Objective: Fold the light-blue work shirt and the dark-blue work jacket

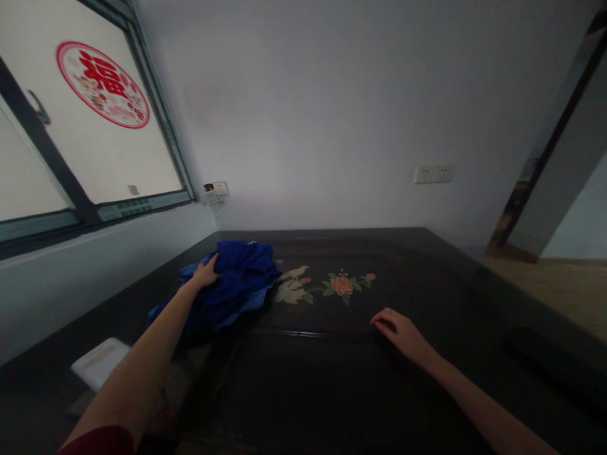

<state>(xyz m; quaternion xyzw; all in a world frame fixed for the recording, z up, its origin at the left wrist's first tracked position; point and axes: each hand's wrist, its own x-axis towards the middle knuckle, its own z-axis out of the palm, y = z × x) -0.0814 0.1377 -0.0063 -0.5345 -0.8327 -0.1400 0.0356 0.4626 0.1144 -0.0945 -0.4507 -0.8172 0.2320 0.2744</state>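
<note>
A bunched pile of dark blue cloth (pixel 241 272), with lighter blue at its edges, lies on the left part of a dark, glossy table (pixel 303 354). What kind of cloth item it is cannot be made out. My left hand (pixel 207 274) reaches to its left side, thumb raised, fingers closed on the fabric and partly hidden in it. To the right, my right hand (pixel 396 327) is low over the tabletop, apart from the cloth. Its fingers are curled in toward the thumb, with nothing visible in them.
Flowers and birds decorate the tabletop (pixel 342 285). A white box-like object (pixel 100 361) sits beside my left forearm, and a dark long object (pixel 554 360) lies at the right. Behind are a wall with sockets (pixel 434 174) and a window (pixel 156 114) at left.
</note>
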